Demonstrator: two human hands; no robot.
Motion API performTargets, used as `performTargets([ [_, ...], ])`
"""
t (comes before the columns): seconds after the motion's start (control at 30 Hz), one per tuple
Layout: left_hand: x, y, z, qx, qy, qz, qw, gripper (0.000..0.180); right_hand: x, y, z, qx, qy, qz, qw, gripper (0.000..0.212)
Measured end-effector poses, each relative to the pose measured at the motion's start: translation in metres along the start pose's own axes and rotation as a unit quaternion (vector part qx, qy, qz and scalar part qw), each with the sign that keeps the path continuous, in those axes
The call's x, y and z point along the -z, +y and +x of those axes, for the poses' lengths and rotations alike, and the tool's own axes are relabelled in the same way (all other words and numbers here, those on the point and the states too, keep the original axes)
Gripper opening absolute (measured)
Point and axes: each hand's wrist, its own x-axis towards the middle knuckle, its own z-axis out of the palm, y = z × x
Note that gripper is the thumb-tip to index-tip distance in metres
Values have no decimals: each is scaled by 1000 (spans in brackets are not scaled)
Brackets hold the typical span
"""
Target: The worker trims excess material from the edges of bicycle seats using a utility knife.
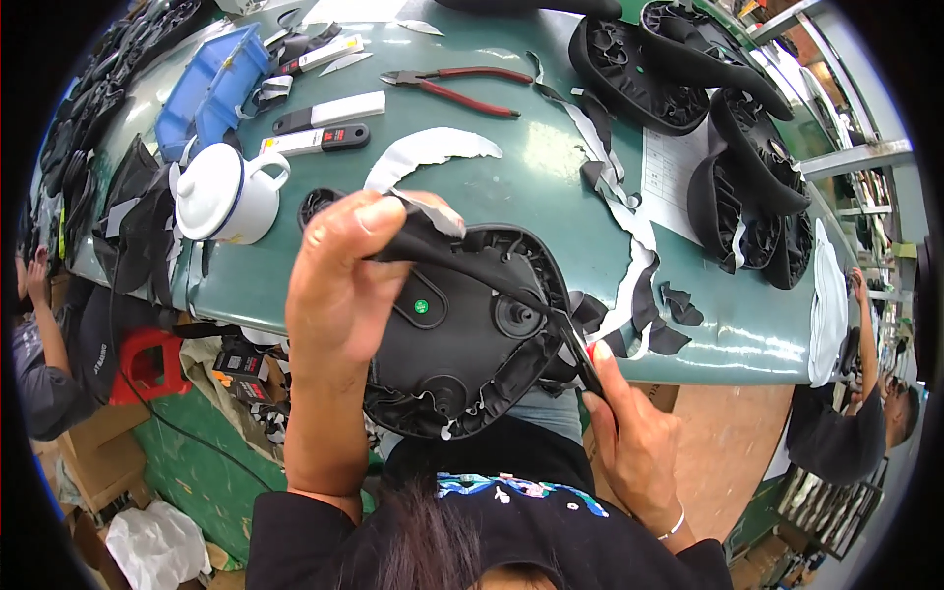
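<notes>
1. Gripping with your left hand (339,285), you hold the far edge of the black moulded plastic saddle base with a wrinkled black cover wrapped around its rim (462,334); the fingers are clenched over a fold of the cover at the upper left of the base.
2. Your right hand (629,442) sits at the near right, fingers closed around a thin dark strip (580,359) that runs from the base's right rim; the thumb presses along it. You cannot tell from here whether it is a tool or part of the cover.
3. The saddle base lies underside up, held between both hands over the near edge of the green worktable (511,187), with a small green round sticker (421,306) near its middle.
4. Left of your left hand, on the table, stands a white enamel mug with a lid and dark rim (226,197).
5. Beyond it lie white-handled utility knives (320,123) and, further left, a blue plastic parts bin (211,88).
6. Far centre, red-handled pliers (457,87) rest flat on the table.
7. Right of centre, white and black trimmed scraps (629,236) trail across the table.
8. Far right, a pile of finished black saddles (718,108) lies upside down.
9. At the far right edge, another person (865,413) works, well apart from you.
</notes>
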Motion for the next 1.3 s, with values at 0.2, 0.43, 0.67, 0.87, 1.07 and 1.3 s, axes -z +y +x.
performTargets([
  [0.2,-28,-4,11,-312,-94,602,729,19,-2,8,55,70,76,10,995,46],
  [0.43,-26,-2,48,58,-74,465,880,18,-16,-5,64,81,62,-109,989,56],
  [0.67,-35,-7,45,-14,-136,1,991,19,-16,-21,62,29,41,-118,992,55],
  [0.87,-17,10,45,-121,-179,104,971,21,3,-19,43,54,17,-52,997,47],
  [1.07,-15,-14,39,-386,-224,765,464,12,22,1,92,109,36,-131,985,40],
  [1.3,7,-12,71,-327,141,586,728,23,15,-24,42,36,28,-125,991,41],
])
